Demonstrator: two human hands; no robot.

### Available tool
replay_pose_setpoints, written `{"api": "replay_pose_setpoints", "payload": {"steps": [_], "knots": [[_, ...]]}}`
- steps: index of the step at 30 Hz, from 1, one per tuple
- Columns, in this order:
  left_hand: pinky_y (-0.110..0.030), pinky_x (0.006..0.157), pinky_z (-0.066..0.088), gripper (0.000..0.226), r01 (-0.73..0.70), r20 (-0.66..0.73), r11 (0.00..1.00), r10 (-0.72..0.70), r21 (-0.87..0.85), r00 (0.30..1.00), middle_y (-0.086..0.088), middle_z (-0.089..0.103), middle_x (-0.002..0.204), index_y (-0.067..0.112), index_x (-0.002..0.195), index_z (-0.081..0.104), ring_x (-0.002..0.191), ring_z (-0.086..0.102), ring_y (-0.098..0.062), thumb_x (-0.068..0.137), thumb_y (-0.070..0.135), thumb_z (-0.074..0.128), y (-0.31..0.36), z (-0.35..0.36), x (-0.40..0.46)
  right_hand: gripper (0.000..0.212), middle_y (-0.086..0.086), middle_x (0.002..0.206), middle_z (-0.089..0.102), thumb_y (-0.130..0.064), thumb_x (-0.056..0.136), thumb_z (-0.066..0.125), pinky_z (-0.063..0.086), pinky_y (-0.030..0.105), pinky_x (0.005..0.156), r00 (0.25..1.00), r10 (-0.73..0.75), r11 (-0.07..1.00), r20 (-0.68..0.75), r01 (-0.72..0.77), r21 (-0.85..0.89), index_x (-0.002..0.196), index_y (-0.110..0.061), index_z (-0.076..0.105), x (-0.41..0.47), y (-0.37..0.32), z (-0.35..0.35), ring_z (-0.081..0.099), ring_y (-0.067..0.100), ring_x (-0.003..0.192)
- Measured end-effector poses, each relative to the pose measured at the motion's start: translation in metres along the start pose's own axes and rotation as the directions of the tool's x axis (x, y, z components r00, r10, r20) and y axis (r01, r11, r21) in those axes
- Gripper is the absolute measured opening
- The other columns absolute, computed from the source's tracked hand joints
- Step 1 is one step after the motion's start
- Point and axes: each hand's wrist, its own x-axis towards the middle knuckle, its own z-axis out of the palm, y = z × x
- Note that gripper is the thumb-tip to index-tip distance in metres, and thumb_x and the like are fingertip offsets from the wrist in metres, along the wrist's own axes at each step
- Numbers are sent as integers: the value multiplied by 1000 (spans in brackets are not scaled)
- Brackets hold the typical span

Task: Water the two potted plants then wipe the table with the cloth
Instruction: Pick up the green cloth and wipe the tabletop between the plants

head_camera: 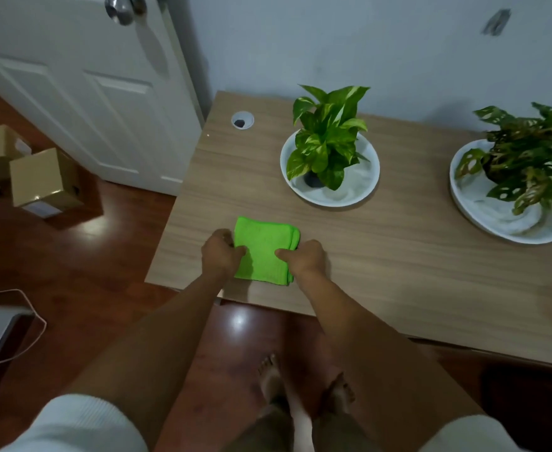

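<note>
Person stands at the near left corner of the table, both hands down on the green cloth. Cloth's folded into a thick square pad, lying flat just in from the near edge, not far from the left edge. Left hand pinches the cloth's left side, fingers curled tight on it; right hand does the same on the right side w/ thumb pressing on top. So both closed on the cloth, neither spread wide.

The 2 plants sit further back: the bright-leaved plant in its white dish toward the back edge, mid-table, and the dark holey-leaved plant in a 2nd white dish toward the right end. No watering can or jug in sight, and I can't tell if the soil's wet. Looks to me like the wiping step is what's in hand.

To do it well, I'd say: keep the pad folded & flat, palm weight on top rather than fingertip pinches, so the whole face drags. Work in overlapping strokes from the left edge toward the right end, front strip first. Go around each dish, not into it; leaves overhang the rims, esp. the right one, so a fast swipe could snag them or nudge a dish. Watch the cable hole near the back left corner, crumbs may drop in.
</note>
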Motion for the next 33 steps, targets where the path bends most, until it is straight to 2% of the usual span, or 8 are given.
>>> {"api": "replay_pose_setpoints", "payload": {"steps": [4, 6, 8, 11, 15, 21, 28, 33], "knots": [[-46, 101, 57, 47, 165, 121, 963, -142, -215, 982, -19, 73, 116, -4, 130, 69, 107, 71, -33, 85, 1, 80, 3, 0, 6, 25, 11, 89, 68, -6, 72, 85, 47, 19, 50, 992, 101, 989, 75, -109, 100, 90, 1, 68, 4, -4, 6, 64, 22, 68], [-41, 76, 64, 27, 236, 220, 915, -169, -326, 961, -16, 76, 90, -6, 115, 74, 80, 73, -28, 88, -4, 71, 8, -2, 3, 15, 8, 81, 68, -4, 73, 78, 44, 14, 40, 987, 96, 980, 130, -116, 160, 84, -3, 68, 2, -7, -1, 62, 17, 63], [-29, 53, 57, 17, 299, 326, 860, -166, -414, 931, -11, 74, 75, -1, 101, 74, 61, 71, -21, 90, -7, 63, 19, -6, -4, 28, 12, 93, 72, -5, 74, 70, 60, 26, 60, 977, 66, 959, 201, -117, 257, 102, -5, 71, -2, -11, -14, 69, 25, 80], [-33, 64, 57, 22, 375, 476, 794, -124, -479, 871, -13, 73, 93, 9, 103, 70, 79, 70, -27, 92, -3, 56, 35, -8, -11, 34, 17, 108, 73, 0, 78, 60, 62, 51, 81, 956, 41, 887, 292, -169, 430, 110, -8, 70, -4, -9, -37, 71, 34, 94], [-39, 78, 60, 32, 327, 570, 819, -1, -471, 822, -13, 74, 111, 14, 117, 69, 95, 70, -30, 94, -3, 55, 58, 9, -20, 36, 15, 103, 74, 8, 81, 57, 60, 41, 71, 964, -67, 861, 257, -75, 504, 108, -12, 71, -5, 0, -82, 70, 29, 88], [-39, 67, 61, 44, 345, 676, 808, 88, -478, 731, -4, 74, 106, 31, 119, 63, 87, 73, -26, 98, -6, 52, 114, 64, -56, 42, 20, 110, 72, 12, 86, 52, 56, 58, 92, 977, -66, 820, 201, -62, 569, 119, -6, 68, 0, 25, -164, 67, 35, 98], [-34, 57, 57, 59, 275, 632, 842, 97, -464, 769, -4, 73, 106, 36, 139, 51, 81, 71, -26, 99, -7, 56, 184, 136, -88, 38, 7, 91, 77, 9, 88, 53, 59, 36, 59, 992, -47, 783, 116, -35, 621, 104, -19, 72, 32, 56, -255, 72, 25, 82], [-32, 59, 57, 59, 234, 582, 855, 94, -463, 808, -2, 73, 100, 30, 142, 51, 83, 71, -22, 99, -9, 56, 219, 185, -100, 48, 4, 102, 75, 14, 85, 52, 58, 33, 65, 992, -102, 871, 80, 51, 489, 105, -27, 68, 66, 75, -305, 71, 23, 91]]}}
